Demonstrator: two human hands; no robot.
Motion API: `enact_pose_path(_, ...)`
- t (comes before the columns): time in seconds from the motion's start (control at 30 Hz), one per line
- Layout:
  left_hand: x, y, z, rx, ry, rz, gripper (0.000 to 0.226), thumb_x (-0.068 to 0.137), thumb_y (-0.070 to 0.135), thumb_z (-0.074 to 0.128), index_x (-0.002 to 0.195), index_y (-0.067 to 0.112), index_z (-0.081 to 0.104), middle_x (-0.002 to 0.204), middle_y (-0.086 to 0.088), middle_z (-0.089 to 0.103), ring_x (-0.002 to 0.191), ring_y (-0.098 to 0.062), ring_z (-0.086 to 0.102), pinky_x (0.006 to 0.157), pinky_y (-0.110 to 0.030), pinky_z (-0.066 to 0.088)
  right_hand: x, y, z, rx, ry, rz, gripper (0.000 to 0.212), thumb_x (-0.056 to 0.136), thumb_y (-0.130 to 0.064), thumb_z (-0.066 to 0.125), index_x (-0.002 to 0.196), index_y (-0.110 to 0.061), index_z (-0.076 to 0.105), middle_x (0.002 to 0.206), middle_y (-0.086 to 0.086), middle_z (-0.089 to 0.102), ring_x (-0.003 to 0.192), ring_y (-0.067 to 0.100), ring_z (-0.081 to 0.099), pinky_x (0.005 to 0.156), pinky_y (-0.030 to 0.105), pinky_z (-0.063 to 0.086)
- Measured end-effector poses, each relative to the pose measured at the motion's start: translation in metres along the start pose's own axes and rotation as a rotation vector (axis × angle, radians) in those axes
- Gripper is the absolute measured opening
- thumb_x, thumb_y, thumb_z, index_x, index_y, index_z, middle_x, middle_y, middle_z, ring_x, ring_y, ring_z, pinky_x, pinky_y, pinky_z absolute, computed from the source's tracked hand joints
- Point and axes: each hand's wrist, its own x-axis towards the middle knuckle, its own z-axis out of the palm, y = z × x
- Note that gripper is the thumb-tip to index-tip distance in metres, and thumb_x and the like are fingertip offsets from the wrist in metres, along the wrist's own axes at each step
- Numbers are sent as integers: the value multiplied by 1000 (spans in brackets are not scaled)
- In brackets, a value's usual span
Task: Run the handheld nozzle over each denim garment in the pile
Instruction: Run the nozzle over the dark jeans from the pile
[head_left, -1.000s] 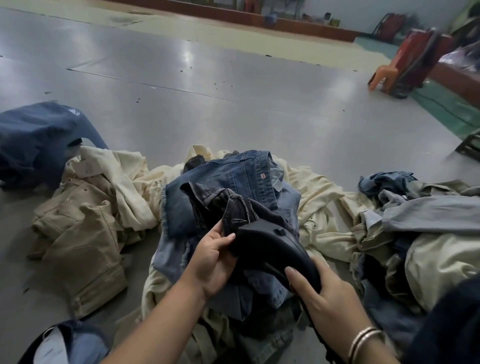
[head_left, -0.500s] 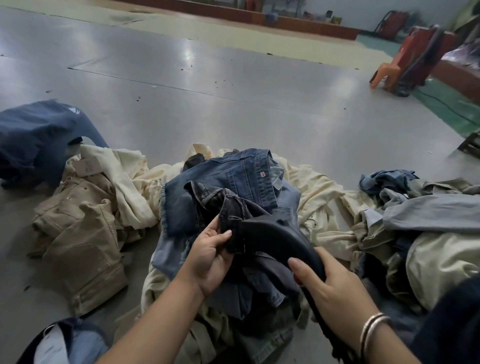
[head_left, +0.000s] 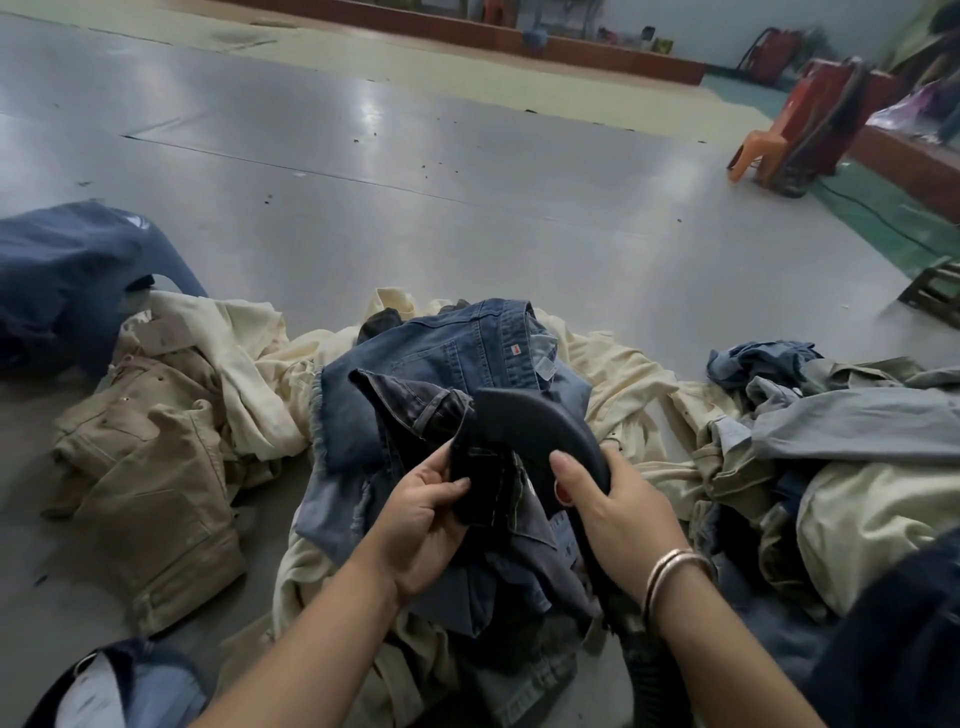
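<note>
Since the earlier frames, the nozzle (head_left: 535, 431) has slid up and left across the dark denim garment (head_left: 415, 405), and the left hand (head_left: 421, 514) has shifted its pinch along the fold. Right hand (head_left: 613, 504) is wrapped round the nozzle's neck, its hose (head_left: 649, 660) trailing to lower centre; left hand pinches dark cloth at frame centre. Step in hand: passing over one garment atop the blue jeans (head_left: 467, 353). Next likely needs fresh cloth turned up from the pile (head_left: 623, 374).
</note>
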Motion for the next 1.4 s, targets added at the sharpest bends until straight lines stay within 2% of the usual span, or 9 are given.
enact_pose_path(0.23,4,7,0,15,350,-133,24,89,0,40,83,7,62,67,-9,67,55,-20,65,52,-27,57,1,6,-8,97,62,-6,40,86,-54,54,106,-21,62,93,-1,70,92,27,65,83,42,52)
enact_pose_path(0.37,6,6,7,40,420,-128,35,95,17,55,126,2,57,119,-20,63,85,-26,63,78,-40,55,-27,20,-6,12,-39,-24,24,83,-53,58,82,-29,56,70,-10,64,68,3,60,58,13,41)
enact_pose_path(0.43,6,8,10,-37,413,-106,46,96,24,54,137,4,48,131,-24,56,90,-28,62,73,-40,58,-38,24,0,-62,-107,-27,22,82,-56,56,84,-33,55,68,-15,62,67,-5,57,58,8,40)
enact_pose_path(0.53,6,11,11,-132,374,-135,50,97,36,48,137,5,49,118,-23,63,83,-28,69,61,-37,60,-46,26,2,-93,-134,-36,25,81,-62,51,87,-38,52,67,-20,61,68,-13,55,59,6,39)
enact_pose_path(0.77,3,5,12,-35,288,-190,45,98,38,44,108,1,66,93,-16,73,80,-23,72,64,-31,59,-39,23,2,-110,-78,-49,22,85,-56,52,83,-35,51,67,-19,59,68,-20,52,60,3,38)
enact_pose_path(1.0,0,1,5,78,211,-140,28,98,22,46,105,10,70,105,-15,72,88,-24,71,69,-33,59,-1,4,8,-89,-8,-36,37,87,-58,47,104,-26,55,93,-3,67,95,23,61,75,30,41)
enact_pose_path(1.17,1,0,6,151,249,-45,24,97,13,47,97,8,70,91,-13,74,78,-21,72,63,-31,59,11,3,-5,-34,53,10,49,90,-53,50,121,-15,56,111,5,66,108,28,59,83,30,43)
enact_pose_path(1.3,3,-1,7,222,273,48,24,98,5,44,107,6,65,90,-12,73,78,-20,70,74,-33,58,-12,9,-9,-50,-25,-15,31,82,-59,51,87,-29,56,82,-12,66,82,13,62,65,21,43)
enact_pose_path(1.4,3,-1,10,252,238,56,26,98,2,41,105,8,65,91,-11,73,81,-19,70,77,-32,57,-18,14,-2,-119,-113,4,33,84,-61,49,84,-28,53,83,-9,66,82,14,61,74,32,45)
